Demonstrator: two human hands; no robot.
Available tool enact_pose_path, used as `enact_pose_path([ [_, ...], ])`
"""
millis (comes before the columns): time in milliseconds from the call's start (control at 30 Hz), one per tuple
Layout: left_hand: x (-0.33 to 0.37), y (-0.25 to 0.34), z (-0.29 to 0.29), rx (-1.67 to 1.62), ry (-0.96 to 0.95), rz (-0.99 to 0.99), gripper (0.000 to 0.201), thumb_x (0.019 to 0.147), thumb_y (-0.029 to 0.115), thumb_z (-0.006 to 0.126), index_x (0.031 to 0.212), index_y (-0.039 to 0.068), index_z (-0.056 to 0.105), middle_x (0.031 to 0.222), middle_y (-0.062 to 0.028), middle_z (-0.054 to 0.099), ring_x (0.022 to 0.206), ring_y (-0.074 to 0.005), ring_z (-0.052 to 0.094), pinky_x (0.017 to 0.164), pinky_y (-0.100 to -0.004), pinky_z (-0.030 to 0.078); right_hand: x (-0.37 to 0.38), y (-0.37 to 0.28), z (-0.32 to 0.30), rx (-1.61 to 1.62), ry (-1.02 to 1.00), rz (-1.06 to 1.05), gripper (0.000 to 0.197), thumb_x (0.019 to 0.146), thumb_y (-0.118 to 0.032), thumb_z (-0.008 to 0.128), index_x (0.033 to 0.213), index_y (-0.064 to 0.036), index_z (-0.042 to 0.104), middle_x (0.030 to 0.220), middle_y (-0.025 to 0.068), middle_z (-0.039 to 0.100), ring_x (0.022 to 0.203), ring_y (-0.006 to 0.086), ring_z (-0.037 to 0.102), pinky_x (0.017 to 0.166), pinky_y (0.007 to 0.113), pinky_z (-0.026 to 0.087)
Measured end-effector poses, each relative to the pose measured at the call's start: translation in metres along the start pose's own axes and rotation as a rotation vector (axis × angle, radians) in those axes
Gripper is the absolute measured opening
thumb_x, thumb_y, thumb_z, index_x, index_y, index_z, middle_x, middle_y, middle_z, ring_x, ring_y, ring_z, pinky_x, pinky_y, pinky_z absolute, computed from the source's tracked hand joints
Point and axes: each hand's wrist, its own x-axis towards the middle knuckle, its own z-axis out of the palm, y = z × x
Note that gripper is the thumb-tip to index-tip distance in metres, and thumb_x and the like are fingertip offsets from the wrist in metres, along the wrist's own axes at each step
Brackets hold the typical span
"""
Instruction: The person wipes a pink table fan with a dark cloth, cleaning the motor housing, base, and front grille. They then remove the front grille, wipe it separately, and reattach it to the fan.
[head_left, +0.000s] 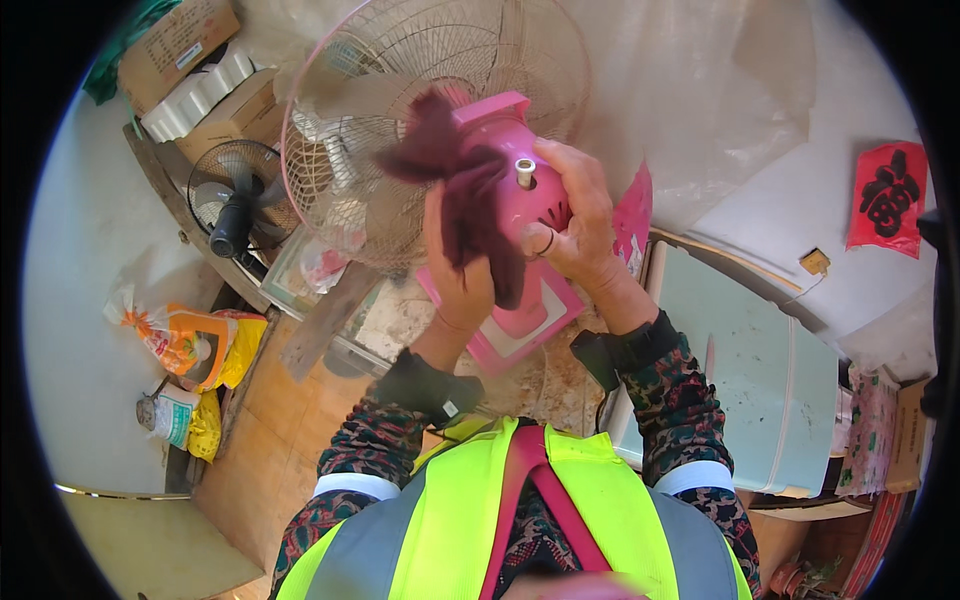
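A pink electric fan (512, 205) stands in front of me, its motor housing toward me with a small white knob (525, 173) on it. Beyond the housing spreads the round wire cage (325, 130). My left hand (462, 302) holds a dark maroon cloth (472, 205) against the housing's left side, and the cloth's upper end is blurred. On the right side my right hand (583, 210) grips the housing, fingers curled over it and thumb near its vents. Below both hands is the fan's pink base (565, 300) with a pale panel.
A smaller black fan (235, 215) and cardboard boxes (178, 50) are at the left. Orange and yellow bags (195, 340) sit lower left. A pale green cabinet (735, 350) is at my right, and clear plastic sheeting (710, 110) hangs behind the pink fan.
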Motion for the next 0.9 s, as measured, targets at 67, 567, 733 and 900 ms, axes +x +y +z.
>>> enact_pose_path([
  [67,-0.028,-0.009,0.01,-0.146,0.093,-0.169,0.05,0.077,0.005,0.049,0.126,-0.005,0.052,0.13,-0.0204,0.053,0.12,-0.0336,0.052,0.106,-0.0395,0.038,-0.001,-0.002,0.001,0.027,0.026,0.02,0.09,0.072,-0.072,0.067,0.123,0.001,0.058,0.117,0.0189,0.062,0.11,0.037,0.057,0.097,0.046,0.044],
  [567,-0.059,0.021,-0.044,0.698,-0.621,0.009,0.041,0.074,0.008,0.066,0.115,0.005,0.061,0.111,-0.0148,0.061,0.089,-0.0297,0.067,0.072,-0.0355,0.055,-0.017,0.003,-0.015,0.206,-0.131,0.258,0.095,0.08,-0.072,0.06,0.137,0.0024,0.045,0.134,0.0224,0.052,0.121,0.037,0.052,0.103,0.044,0.041],
  [733,-0.051,0.047,-0.049,-0.008,-0.423,-0.621,0.043,0.083,0.001,0.061,0.126,0.001,0.056,0.101,-0.0082,0.066,0.092,-0.016,0.063,0.08,-0.0315,0.052,-0.084,-0.035,-0.047,0.021,-0.045,0.01,0.101,0.079,-0.069,0.065,0.144,0.0025,0.037,0.147,0.0299,0.036,0.135,0.0433,0.04,0.11,0.052,0.033],
  [900,-0.055,0.09,0.001,-0.604,-0.563,-0.919,0.075,0.092,0.02,0.058,0.154,0.003,0.019,0.151,-0.0114,0.035,0.136,-0.0178,0.038,0.112,-0.0337,0.032,-0.134,-0.066,-0.033,0.138,-0.022,0.082,0.092,0.078,-0.055,0.075,0.143,-0.0002,0.039,0.148,0.0346,0.03,0.134,0.0494,0.039,0.108,0.053,0.035],
])
